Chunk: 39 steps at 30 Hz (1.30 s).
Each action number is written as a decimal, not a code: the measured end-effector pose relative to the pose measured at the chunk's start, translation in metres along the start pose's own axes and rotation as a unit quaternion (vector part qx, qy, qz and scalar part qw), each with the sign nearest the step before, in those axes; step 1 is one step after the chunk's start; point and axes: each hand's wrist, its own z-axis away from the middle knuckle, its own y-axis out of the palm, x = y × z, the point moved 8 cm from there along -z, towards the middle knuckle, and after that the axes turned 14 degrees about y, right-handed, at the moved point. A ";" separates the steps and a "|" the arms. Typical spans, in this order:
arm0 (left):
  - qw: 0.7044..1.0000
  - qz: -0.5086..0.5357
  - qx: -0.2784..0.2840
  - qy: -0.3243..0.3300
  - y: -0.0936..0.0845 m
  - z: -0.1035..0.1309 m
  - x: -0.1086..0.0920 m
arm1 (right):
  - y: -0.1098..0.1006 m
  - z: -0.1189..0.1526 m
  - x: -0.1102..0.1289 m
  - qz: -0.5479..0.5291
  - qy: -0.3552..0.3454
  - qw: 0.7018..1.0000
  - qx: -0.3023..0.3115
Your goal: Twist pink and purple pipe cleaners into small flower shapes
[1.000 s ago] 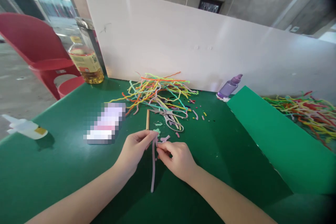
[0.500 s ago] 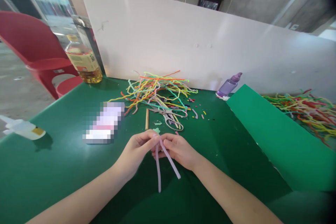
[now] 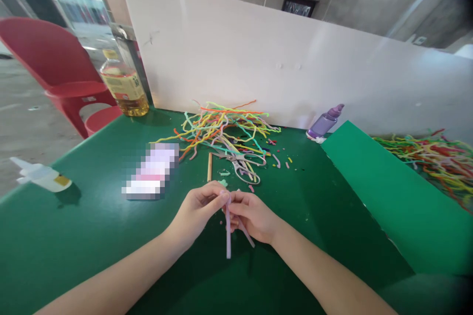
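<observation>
Concrete walls (image 3: 362, 5) rise behind a white board (image 3: 221, 44) at the back of the green table (image 3: 92, 236) where, in the head view, we work. Before the board we see a heap of coloured strips (image 3: 221, 125), scissors (image 3: 235, 158) lying over its near strands and a wooden stick (image 3: 209, 167) beside the blade tips. Our left hand (image 3: 199, 211) is pinched, thumb against fingers, on a lilac strip (image 3: 228, 241) near the table's middle; our right hand (image 3: 256, 216) grips it too, the fingertips of both meeting at its top. Half a second ago both lilac ends hung in front of our fingers; now one drops straight down in front while the other emerges from behind the right hand. We judge that the strip is being worked at its top, though we cannot tell whether it is one folded piece or two. A mint-green piece (image 3: 223, 183) lies just beyond our fingertips.
</observation>
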 end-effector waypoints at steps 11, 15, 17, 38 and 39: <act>0.996 -0.046 -0.052 -0.056 -0.010 0.002 0.012 | -0.012 0.010 0.017 0.201 -0.043 0.964 -0.171; 0.993 -0.024 -0.071 -0.091 -0.007 0.007 0.021 | -0.002 0.029 0.032 0.463 -0.156 0.815 -0.312; 0.992 -0.010 -0.081 -0.095 -0.005 0.009 0.023 | 0.014 0.039 0.034 0.593 -0.231 0.681 -0.362; 0.974 0.179 0.014 -0.136 0.016 0.012 0.025 | 0.005 0.006 -0.011 0.048 0.056 0.997 0.038; 0.977 0.171 0.015 -0.129 0.015 0.011 0.024 | 0.005 0.006 -0.012 0.044 0.057 0.997 0.032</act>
